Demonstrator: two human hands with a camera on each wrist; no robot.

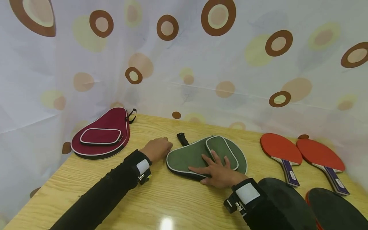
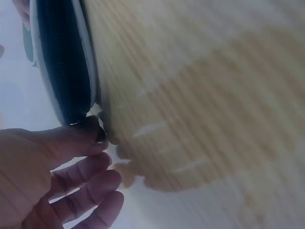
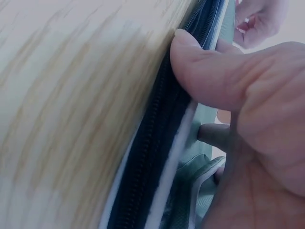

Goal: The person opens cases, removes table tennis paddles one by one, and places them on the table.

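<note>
A green table tennis bat case (image 1: 185,158) with white piping lies flat on the table, its narrow end to the left. At that end my left hand (image 1: 157,149) pinches a small dark zipper pull (image 2: 101,134) between thumb and forefinger, partly hidden by the fingertips. My right hand (image 1: 219,174) rests spread on the case, fingers straight over its front pocket (image 1: 227,153). In the right wrist view, the thumb (image 3: 205,71) lies against the black zipper (image 3: 150,143) along the near side, which looks closed there.
A dark red bat case (image 1: 106,119) lies at the back left. Two red-faced bats (image 1: 281,148) lie at the right, with black-faced bats (image 1: 284,201) nearer, partly behind my right arm. A patterned curtain (image 1: 184,64) hangs behind the wooden table (image 1: 161,198).
</note>
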